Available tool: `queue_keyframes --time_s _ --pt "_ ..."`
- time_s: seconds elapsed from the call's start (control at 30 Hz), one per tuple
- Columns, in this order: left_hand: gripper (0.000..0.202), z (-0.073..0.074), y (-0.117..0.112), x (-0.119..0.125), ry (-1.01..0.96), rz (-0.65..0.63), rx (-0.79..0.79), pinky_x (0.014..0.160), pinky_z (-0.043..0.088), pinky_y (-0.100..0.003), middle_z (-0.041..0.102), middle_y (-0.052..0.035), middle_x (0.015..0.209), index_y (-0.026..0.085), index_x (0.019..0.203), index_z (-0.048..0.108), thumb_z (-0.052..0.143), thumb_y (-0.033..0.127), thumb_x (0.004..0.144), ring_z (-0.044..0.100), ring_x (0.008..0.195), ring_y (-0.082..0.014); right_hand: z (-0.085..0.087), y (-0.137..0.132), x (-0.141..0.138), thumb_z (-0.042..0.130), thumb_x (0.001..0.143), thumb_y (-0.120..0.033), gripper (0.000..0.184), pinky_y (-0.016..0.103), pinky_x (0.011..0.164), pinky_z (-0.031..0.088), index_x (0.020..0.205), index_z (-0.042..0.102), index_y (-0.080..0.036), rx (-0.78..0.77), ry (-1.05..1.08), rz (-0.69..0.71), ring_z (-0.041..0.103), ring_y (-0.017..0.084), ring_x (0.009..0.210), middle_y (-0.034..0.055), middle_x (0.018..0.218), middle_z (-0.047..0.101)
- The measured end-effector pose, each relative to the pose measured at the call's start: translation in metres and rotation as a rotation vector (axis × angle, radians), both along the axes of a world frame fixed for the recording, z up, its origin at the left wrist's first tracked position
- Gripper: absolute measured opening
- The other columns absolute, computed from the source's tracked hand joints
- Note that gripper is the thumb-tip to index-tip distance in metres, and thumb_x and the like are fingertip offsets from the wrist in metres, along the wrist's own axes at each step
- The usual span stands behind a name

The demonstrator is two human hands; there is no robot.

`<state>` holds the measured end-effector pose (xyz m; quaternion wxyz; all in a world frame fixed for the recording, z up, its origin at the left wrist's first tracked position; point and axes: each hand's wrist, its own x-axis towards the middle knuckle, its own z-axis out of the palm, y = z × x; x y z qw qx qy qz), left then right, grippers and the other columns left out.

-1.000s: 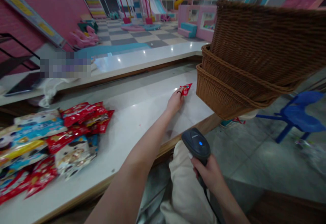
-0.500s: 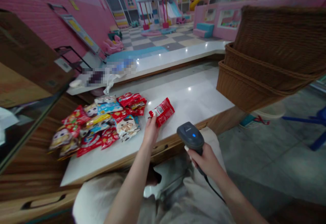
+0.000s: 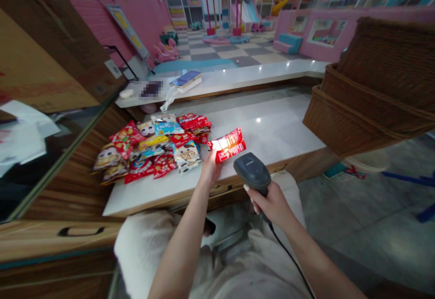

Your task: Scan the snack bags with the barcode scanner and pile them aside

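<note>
My left hand [image 3: 210,167] is shut on a red foil snack packet [image 3: 227,145], holding it low over the white counter [image 3: 272,131] with its shiny face up. My right hand [image 3: 272,206] grips the handle of a dark grey corded barcode scanner [image 3: 252,171], whose head points forward just right of the packet. The two are close but apart. To the left of my left hand lies a heap of red, blue and white snack packets [image 3: 152,147], some overlapping.
Stacked wicker baskets [image 3: 343,122] overhang the counter's right end. A large cardboard box [image 3: 44,50] stands at left. Behind is a second counter [image 3: 258,72] holding a phone [image 3: 186,80]. A play area spreads beyond it. The scanner's cable runs down past my right arm.
My left hand has come back from the far counter with the red packet, now near the heap and close to the scanner. The view has swung left, and the scanner has moved little.
</note>
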<state>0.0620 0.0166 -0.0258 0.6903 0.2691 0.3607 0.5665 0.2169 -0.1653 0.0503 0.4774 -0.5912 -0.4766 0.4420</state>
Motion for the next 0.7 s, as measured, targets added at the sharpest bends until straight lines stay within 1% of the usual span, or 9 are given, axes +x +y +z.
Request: queue_keyframes --time_s 0.1,0.27,0.37,0.53,0.6,0.7 --pt "0.044 -0.001 0.001 0.001 0.015 -0.001 0.006 0.114 0.060 -0.044 0.085 -0.0158 0.126 0.015 0.120 0.079 0.085 0.050 0.095 0.082 0.116 -0.0277 0.001 -0.001 -0.001 0.074 0.085 -0.047 0.030 0.026 0.045 0.046 0.069 0.059 -0.027 -0.008 -0.017 -0.003 0.055 0.016 0.038 -0.0043 0.043 0.056" --pt "0.043 0.002 -0.001 0.002 0.012 0.008 -0.001 0.115 0.060 -0.046 0.086 -0.0156 0.120 0.016 0.118 0.079 0.084 0.052 0.095 0.081 0.122 -0.0306 0.000 -0.005 0.000 0.077 0.086 -0.051 0.034 0.027 0.045 0.047 0.069 0.060 -0.026 -0.028 -0.014 -0.014 0.054 0.016 0.036 -0.0048 0.042 0.055" --pt "0.040 0.004 -0.004 0.002 -0.002 0.008 0.002 0.117 0.059 -0.045 0.087 -0.0141 0.115 0.016 0.112 0.078 0.087 0.050 0.093 0.081 0.122 -0.0292 0.000 -0.008 0.001 0.077 0.085 -0.052 0.034 0.026 0.044 0.045 0.070 0.061 -0.026 -0.036 -0.013 -0.018 0.055 0.016 0.037 -0.0036 0.043 0.058" --pt "0.029 0.008 -0.008 0.004 -0.006 0.019 -0.004 0.119 0.058 -0.046 0.087 -0.0094 0.105 0.021 0.100 0.075 0.085 0.047 0.093 0.081 0.122 -0.0282 0.005 -0.010 0.001 0.076 0.082 -0.053 0.035 0.026 0.042 0.044 0.066 0.058 -0.027 -0.043 -0.035 -0.018 0.053 0.015 0.035 -0.0041 0.042 0.055" --pt "0.027 0.008 -0.009 0.005 0.009 0.026 0.007 0.120 0.057 -0.048 0.087 -0.0097 0.106 0.021 0.100 0.075 0.084 0.046 0.094 0.080 0.124 -0.0293 0.007 -0.010 0.000 0.075 0.083 -0.052 0.035 0.025 0.042 0.044 0.066 0.058 -0.027 -0.040 -0.040 -0.015 0.053 0.015 0.035 -0.0042 0.041 0.055" --pt "0.029 0.007 -0.010 0.005 0.034 0.017 0.013 0.122 0.056 -0.050 0.086 -0.0120 0.115 0.021 0.107 0.076 0.081 0.047 0.095 0.078 0.129 -0.0318 0.010 -0.011 -0.001 0.074 0.085 -0.051 0.035 0.026 0.043 0.044 0.065 0.058 -0.027 -0.026 -0.053 -0.011 0.054 0.015 0.035 -0.0036 0.041 0.055"
